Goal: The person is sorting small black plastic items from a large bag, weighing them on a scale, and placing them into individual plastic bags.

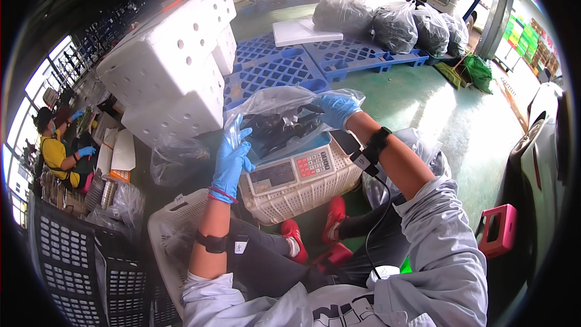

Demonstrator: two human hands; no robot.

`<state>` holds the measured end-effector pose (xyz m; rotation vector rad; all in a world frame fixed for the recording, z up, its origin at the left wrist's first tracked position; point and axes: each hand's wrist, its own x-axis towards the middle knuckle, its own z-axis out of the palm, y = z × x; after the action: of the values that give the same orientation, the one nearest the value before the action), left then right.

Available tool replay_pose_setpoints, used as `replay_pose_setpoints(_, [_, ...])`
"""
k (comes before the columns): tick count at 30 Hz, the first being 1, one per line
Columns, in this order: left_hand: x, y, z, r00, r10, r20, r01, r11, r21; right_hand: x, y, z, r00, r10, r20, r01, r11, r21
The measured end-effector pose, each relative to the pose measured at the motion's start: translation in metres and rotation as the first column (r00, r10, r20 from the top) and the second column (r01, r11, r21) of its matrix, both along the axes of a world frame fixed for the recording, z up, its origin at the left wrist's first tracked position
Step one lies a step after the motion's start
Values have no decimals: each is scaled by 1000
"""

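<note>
A clear plastic bag point(284, 94) with dark, glossy, elongated pieces point(279, 130) inside lies on a digital weighing scale point(290, 172). I cannot make out what the pieces are. Both my hands wear blue gloves. My left hand point(230, 158) pinches the bag's left edge, its other fingers partly bent. At the far right side my right hand point(338, 111) is closed on the bag's rim. The scale, with its keypad and display facing me, rests on an upturned white plastic crate point(302, 201). Part of its blue pan shows beneath the bag.
White foam boxes point(163, 66) are stacked at left, beside blue pallets point(272, 72). Several filled bags point(394, 27) stand at the back right. A white basket point(175, 218) and black crates point(66, 254) are near my left; a pink stool point(497, 230) is right. Another person point(57, 151) works far left.
</note>
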<state>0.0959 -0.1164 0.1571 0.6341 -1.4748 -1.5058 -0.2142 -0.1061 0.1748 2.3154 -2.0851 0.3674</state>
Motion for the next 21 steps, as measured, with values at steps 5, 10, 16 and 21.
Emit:
replay_pose_setpoints(5, [6,12,-7,999,22,42,-24,999,32,-8,16,-38,998,5,-55,-6,1000,-22])
replay_pose_setpoints(10, [23,32,-18,894,340,291,-227,905,-360,-1,72,-24,878,436,198,-316,839,-443])
replay_pose_setpoints(16, [83,49,-34,749,606,268,-464,769,-441,-36,174,-9,937,72,342,109,870,-481])
replay_pose_setpoints(21, [125,48,-88,506,697,507,-526,716,-459,-196,319,-133,603,-213,769,765,427,-481])
